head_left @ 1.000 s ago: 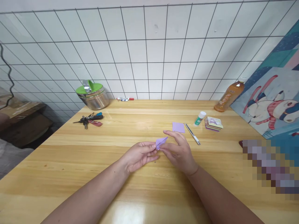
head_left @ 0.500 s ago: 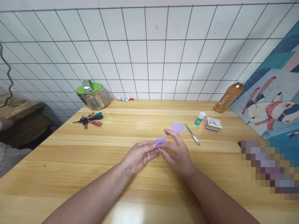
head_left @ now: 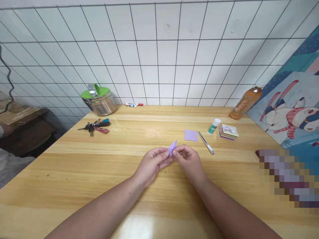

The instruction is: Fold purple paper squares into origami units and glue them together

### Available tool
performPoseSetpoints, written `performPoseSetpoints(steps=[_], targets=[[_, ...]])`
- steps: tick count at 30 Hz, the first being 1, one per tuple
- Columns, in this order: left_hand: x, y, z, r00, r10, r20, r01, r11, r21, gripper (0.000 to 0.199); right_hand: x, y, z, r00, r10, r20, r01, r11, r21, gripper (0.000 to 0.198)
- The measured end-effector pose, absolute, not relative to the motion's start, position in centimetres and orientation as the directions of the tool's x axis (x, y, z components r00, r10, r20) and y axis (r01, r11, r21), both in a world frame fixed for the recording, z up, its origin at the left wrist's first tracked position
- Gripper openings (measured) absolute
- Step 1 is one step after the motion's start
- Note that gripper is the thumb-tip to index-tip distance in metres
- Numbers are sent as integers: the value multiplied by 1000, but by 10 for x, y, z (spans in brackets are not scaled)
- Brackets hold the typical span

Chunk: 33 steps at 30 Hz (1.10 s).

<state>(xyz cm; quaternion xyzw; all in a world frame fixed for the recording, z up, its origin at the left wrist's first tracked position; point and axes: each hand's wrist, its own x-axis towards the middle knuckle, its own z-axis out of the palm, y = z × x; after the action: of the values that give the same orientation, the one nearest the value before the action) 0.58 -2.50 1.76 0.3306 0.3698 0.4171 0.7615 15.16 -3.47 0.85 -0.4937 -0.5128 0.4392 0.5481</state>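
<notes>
A small folded piece of purple paper [head_left: 171, 147] is held between my two hands above the middle of the table, one pointed corner facing up. My left hand [head_left: 154, 162] pinches it from the left, thumb on top and fingers beneath. My right hand [head_left: 188, 161] is closed on its lower right edge with thumb and forefinger. Fingertips cover the paper's lower part. Just beyond my right hand lie a flat purple paper square [head_left: 190, 135] and a slim utility knife [head_left: 205, 143].
A glue stick [head_left: 214, 126], a stack of coloured paper [head_left: 228, 132] and a drink bottle [head_left: 245, 102] stand at the right. Keys [head_left: 96, 126], a green-lidded steel pot [head_left: 99, 101] and a marker [head_left: 134, 105] are at the back left. Another person's sleeve [head_left: 13, 166] shows at far left.
My right hand's spread fingers have closed into a pinch on the folded purple paper. The paper's point has turned more upright.
</notes>
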Motion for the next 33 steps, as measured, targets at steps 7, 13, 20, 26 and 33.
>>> performPoseSetpoints(steps=[7,13,20,26,33], targets=[[3,-23,18,464,881,-96,33,92,995,30,152,-34,6,68,991,118,-35,121,-992,13],[5,-22,21,408,911,-58,86,25,996,27,150,-35,8,103,988,113,-113,124,-986,13],[5,-20,18,399,914,-79,26,74,997,25,151,-35,6,92,986,141,-120,152,-981,14],[2,-18,11,485,855,-181,-150,286,947,23,152,-36,7,98,979,180,-49,186,-981,10],[7,-20,13,418,902,-110,-81,157,984,31,149,-37,7,77,980,184,-77,190,-979,9]])
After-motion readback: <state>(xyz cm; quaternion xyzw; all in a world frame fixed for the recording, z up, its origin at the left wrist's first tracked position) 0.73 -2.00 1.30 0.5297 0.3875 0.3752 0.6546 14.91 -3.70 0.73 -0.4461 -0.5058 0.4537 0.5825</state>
